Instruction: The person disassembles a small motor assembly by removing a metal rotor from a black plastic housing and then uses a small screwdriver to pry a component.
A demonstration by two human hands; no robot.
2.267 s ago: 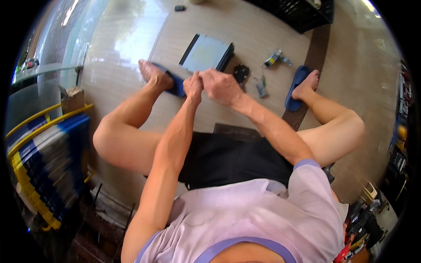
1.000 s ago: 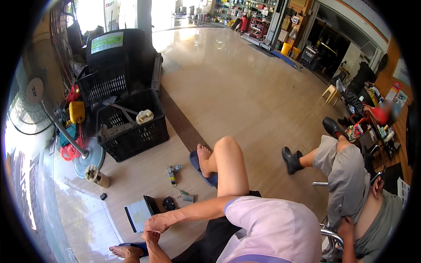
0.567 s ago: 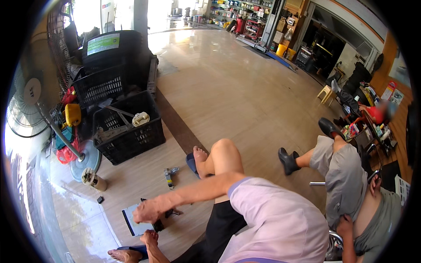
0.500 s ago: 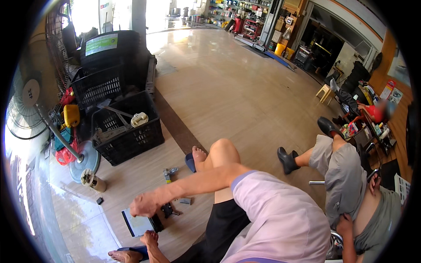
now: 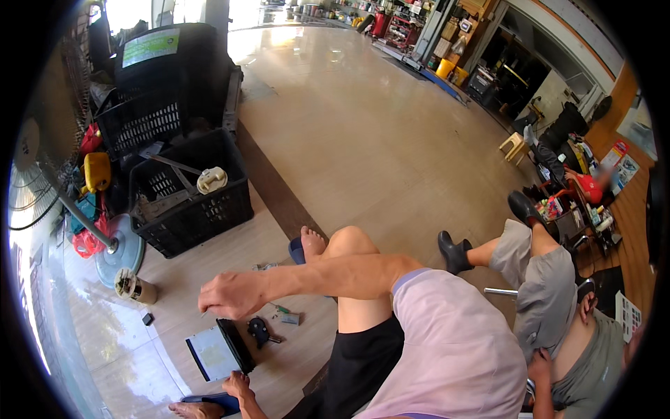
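A flat box with a silver top and black sides (image 5: 215,355), like a car stereo unit, rests on the floor in front of me. My left hand (image 5: 238,385) is closed at its near corner, the fingertips against the black edge. Above the box's far end hovers my right hand (image 5: 234,295), its fingers pinched together. Something thin shows below those fingertips, too small to make out. To the right of the box lie a black plastic part (image 5: 259,332), a small grey block (image 5: 289,319) and a small green-handled tool (image 5: 281,309). My right forearm partly covers a metal piece (image 5: 265,266).
Left of me stand a cup (image 5: 135,287), a small black cube (image 5: 147,319) and a fan on a round base (image 5: 120,250). Beyond is a black crate (image 5: 192,222) with metal parts. A seated person in grey trousers (image 5: 534,279) is close at my right; a yellow stool (image 5: 514,147) stands farther off.
My right hand has lifted off the silver top toward the box's far side. The green-handled tool now shows beside my forearm. My left hand stays at the box's corner. The whole view has shifted slightly.
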